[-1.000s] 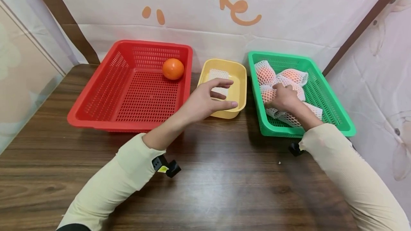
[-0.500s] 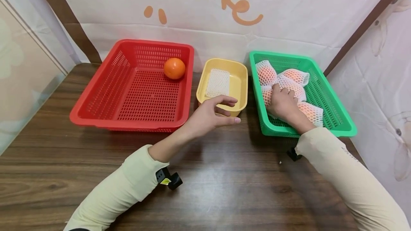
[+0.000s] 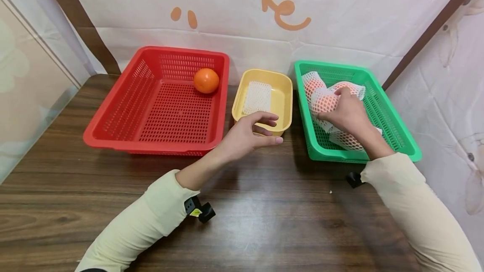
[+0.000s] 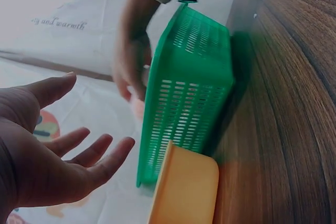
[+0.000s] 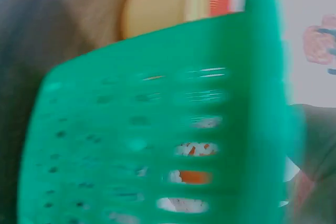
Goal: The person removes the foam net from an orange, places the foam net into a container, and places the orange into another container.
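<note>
My right hand is inside the green basket and grips an orange in a white foam net between thumb and fingers. Around it lie several more net-wrapped oranges, one netted orange at the back left and another partly under the hand. Near the front rim of the yellow tub hovers my left hand, fingers relaxed and apart, nothing in them. A flat white foam net lies in that tub. The right wrist view is mostly filled by the basket wall.
At the left stands a red basket holding one bare orange. All three containers sit along the back of the brown wooden table, close to a white printed cloth. A tiny white scrap lies on the wood.
My right hand has taken hold of a netted orange at the left of the green basket and raised it slightly, shifting right. The left hand has drawn back a little from the tub.
</note>
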Tool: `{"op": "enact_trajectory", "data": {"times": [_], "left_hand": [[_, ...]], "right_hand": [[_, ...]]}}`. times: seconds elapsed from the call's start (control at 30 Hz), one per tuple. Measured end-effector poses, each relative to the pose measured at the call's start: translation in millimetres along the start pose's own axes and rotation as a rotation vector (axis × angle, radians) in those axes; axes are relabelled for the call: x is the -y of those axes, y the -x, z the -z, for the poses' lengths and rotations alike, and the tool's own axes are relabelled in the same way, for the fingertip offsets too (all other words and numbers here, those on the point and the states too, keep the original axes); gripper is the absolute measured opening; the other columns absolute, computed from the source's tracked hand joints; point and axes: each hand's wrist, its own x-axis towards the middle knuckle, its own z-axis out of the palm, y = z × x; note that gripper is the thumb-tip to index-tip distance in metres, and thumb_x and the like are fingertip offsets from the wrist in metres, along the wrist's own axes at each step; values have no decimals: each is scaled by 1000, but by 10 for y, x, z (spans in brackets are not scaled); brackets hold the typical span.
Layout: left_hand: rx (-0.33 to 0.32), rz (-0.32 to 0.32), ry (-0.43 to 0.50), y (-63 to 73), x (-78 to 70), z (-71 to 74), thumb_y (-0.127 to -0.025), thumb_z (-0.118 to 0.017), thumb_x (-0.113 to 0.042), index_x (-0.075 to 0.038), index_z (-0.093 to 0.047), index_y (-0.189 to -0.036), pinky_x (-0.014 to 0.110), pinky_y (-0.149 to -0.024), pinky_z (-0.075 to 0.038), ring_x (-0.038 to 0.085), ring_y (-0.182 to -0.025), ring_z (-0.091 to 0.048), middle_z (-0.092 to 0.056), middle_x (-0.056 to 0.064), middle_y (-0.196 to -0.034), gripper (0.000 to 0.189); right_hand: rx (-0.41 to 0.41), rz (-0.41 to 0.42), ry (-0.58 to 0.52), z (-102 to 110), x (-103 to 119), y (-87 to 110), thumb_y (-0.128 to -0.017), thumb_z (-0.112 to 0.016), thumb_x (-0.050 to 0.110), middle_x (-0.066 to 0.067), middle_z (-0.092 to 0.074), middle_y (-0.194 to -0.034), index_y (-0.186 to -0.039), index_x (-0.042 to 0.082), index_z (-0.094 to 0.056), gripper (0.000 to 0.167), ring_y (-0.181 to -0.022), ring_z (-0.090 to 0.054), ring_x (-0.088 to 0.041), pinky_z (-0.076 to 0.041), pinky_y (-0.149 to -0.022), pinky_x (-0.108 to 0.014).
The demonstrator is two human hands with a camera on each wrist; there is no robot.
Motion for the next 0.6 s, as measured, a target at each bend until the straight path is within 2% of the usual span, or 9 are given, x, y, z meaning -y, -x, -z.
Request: {"op": "enact_trajectory", "data": {"times": [0.27, 0.4, 0.6], "left_hand": [[-20, 18, -29, -20, -4, 37, -82, -77, -20, -9, -57, -126, 33, -80, -51, 21, -98, -62, -61, 6, -114, 49], [-24, 18, -7, -17, -29, 44, -84, -75, -21, -9, -56, -128, 33, -82, -51, 20, -100, -62, -61, 6, -113, 50], [-24, 33, 31, -13, -29, 18, -86, -73, -23, -8, -53, -130, 32, -85, -50, 21, -102, -62, -62, 6, -113, 51]], "right_hand": [[-59, -9, -131, 233, 135, 172, -76, -75, 49, -26, -45, -119, -138, 0, -27, 93, -104, -44, -39, -41, -81, -53], [-99, 40, -174, 226, 233, 275, -75, -76, 50, -25, -44, -124, -137, 1, -28, 92, -107, -43, -39, -42, -81, -53], [-158, 134, -247, 167, 364, 444, -73, -81, 40, -21, -46, -123, -136, 3, -31, 88, -103, -47, -35, -44, -79, -48]]}}
